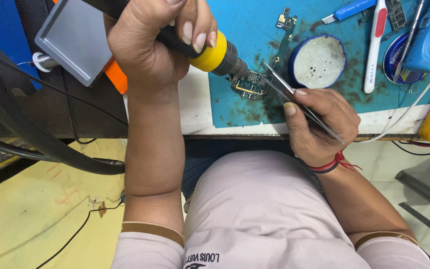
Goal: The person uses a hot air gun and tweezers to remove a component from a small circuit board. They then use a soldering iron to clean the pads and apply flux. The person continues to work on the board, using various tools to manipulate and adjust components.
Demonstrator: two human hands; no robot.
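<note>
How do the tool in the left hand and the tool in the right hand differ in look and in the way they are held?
The thick black hot-air handle with a yellow collar is wrapped in the whole left hand; the thin grey metal tweezers are pinched between thumb and fingers of the right hand. The handle ends in a dark round nozzle; the tweezers end in a fine point. Both tips aim at the small green circuit board on the blue mat.

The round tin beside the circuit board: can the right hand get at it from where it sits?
Probably yes. The right hand holds tweezers whose tips lie just short of the round tin, and only bare blue mat lies between them.
</note>
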